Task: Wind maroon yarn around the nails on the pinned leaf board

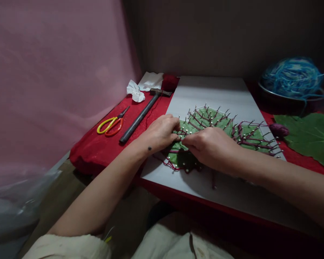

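A white board (213, 91) bears a green leaf (214, 117) ringed and crossed by several upright nails. Dark red and purple yarn (248, 138) runs between the nails along the leaf's veins. My left hand (163, 131) rests at the leaf's left edge, its fingers curled in by the nails; what they grip is hidden. Close beside it, my right hand (213, 145) is closed in a pinch over the leaf, at the dark red yarn. The fingertips of both hands nearly meet. A loop of red yarn (167, 162) lies below them on the board.
On the red cloth (97, 147) at left lie yellow-and-red-handled scissors (112, 124), a hammer (140, 117) and crumpled tissue (135, 91). A red yarn ball (170, 82) sits behind. At right are a purple yarn bundle (279, 130), a loose leaf (310, 135) and blue yarn (293, 79) in a metal bowl (275, 95).
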Tool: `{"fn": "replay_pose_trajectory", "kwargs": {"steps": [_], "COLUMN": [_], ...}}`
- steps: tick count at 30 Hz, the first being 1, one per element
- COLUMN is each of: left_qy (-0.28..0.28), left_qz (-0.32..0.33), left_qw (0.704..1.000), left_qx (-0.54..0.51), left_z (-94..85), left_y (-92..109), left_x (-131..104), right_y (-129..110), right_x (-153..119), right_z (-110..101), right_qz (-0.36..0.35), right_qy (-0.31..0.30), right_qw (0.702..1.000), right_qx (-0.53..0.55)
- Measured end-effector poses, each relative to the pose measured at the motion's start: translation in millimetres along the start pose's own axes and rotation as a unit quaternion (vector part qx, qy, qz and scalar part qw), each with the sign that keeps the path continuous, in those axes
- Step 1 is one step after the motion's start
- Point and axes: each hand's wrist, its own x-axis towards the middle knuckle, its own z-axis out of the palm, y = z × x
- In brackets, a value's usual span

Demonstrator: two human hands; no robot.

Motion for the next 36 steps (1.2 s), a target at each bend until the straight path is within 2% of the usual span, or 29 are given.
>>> {"fn": "replay_pose_trajectory", "kwargs": {"steps": [4, 8, 10, 18, 23, 28, 32, 36], "left_qy": [-0.026, -0.028, -0.027, -0.051, -0.042, -0.060, -0.060, -0.034], "left_qz": [-0.003, -0.001, 0.001, -0.022, -0.052, -0.101, -0.089, -0.055], "left_qw": [0.999, 0.997, 0.997, 0.990, 0.994, 0.992, 0.993, 0.998], "left_qx": [-0.035, -0.072, -0.070, -0.132, -0.085, -0.055, -0.055, 0.014], "left_z": [-2.3, -2.8, -3.4, -4.5, -1.3, -7.7, -8.1, 1.0], "left_y": [1.2, 0.3, -0.1, 1.3, 6.1, 16.4, 23.8, 25.8], "left_x": [1.1, 0.0, 0.1, 4.4, 4.0, 2.9, 1.7, 2.2], "right_y": [12.4, 14.9, 15.6, 16.6, 14.7, 18.0, 21.9, 29.3], "right_x": [-1.9, -5.6, -8.0, -1.6, 2.8, -1.0, -7.8, -12.7], "right_z": [2.6, 11.0, 15.5, 11.5, 8.6, 13.1, 15.6, 13.2], "right_qz": [0.017, 0.007, 0.002, -0.016, -0.015, -0.021, 0.017, 0.074], "right_qy": [0.006, 0.069, 0.077, -0.014, -0.038, -0.012, 0.023, 0.051], "right_qw": [0.999, 0.997, 0.996, 0.999, 0.998, 0.999, 1.000, 0.993], "right_qx": [0.037, 0.036, 0.037, -0.029, -0.050, -0.034, 0.007, 0.072]}}
